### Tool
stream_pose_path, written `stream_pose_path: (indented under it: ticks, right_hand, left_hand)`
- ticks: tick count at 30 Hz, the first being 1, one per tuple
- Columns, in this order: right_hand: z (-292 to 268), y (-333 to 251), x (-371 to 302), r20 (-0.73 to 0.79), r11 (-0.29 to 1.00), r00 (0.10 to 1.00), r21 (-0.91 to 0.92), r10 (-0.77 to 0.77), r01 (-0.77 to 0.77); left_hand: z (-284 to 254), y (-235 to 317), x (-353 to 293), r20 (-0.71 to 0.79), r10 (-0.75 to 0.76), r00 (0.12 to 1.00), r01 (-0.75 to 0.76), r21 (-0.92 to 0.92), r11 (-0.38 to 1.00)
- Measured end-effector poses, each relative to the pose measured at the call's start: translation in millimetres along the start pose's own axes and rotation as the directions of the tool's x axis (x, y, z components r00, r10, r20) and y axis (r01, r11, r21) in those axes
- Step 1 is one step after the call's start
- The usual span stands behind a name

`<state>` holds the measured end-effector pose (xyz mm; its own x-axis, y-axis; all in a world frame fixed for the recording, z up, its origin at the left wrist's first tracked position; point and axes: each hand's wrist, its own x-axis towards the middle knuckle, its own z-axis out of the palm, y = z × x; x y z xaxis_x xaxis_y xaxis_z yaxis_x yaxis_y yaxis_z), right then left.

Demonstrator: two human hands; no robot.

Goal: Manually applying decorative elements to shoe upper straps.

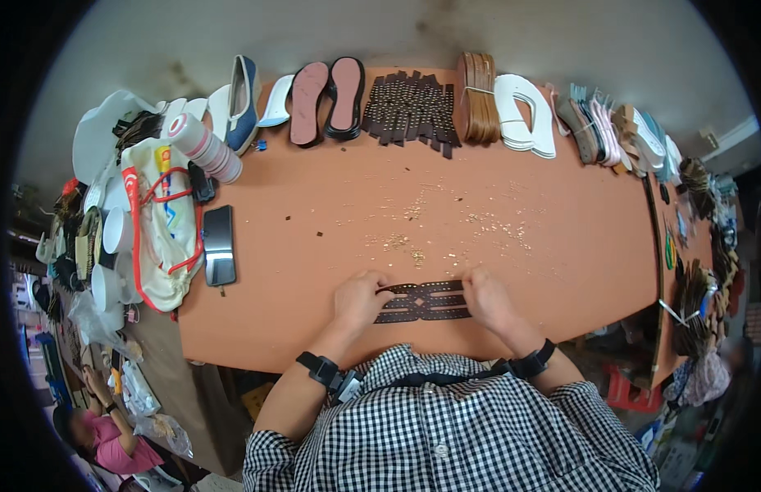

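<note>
A dark brown shoe-upper strap piece [420, 302] with long slots and a small diamond cutout at its middle lies flat near the table's front edge. Gold studs dot its upper band. My left hand [361, 300] pinches the left end, thumb over the piece. At the other end, my right hand [489, 302] grips the upper right corner with closed fingers. Small gold studs [397, 240] are scattered on the table just beyond both hands. At the back lies a bundle of dark studded straps [411, 111].
The orange-brown table [298, 320] carries a phone [220, 246], a white cloth bag with red cord [163, 221] and a striped pink cup [207, 148] at left. Soles [345, 97], brown straps [479, 98] and white cutouts [524, 115] line the back. Another person [118, 435] sits lower left.
</note>
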<state>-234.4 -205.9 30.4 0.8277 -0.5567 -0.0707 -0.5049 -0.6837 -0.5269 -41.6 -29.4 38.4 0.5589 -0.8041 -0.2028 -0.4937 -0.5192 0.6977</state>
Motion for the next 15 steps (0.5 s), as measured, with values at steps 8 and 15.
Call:
stream_pose_path:
  ticks: [8, 15]
  right_hand:
    - [10, -22, -18, 0.060, 0.999, 0.998, 0.043, 0.003, -0.005]
    - [24, -30, -11, 0.043, 0.992, 0.995, -0.079, -0.090, 0.093]
  left_hand:
    - [10, -14, -7, 0.043, -0.006, 0.999, 0.011, -0.122, 0.993]
    - [5, -9, -7, 0.042, -0.006, 0.999, 0.008, -0.057, 0.998]
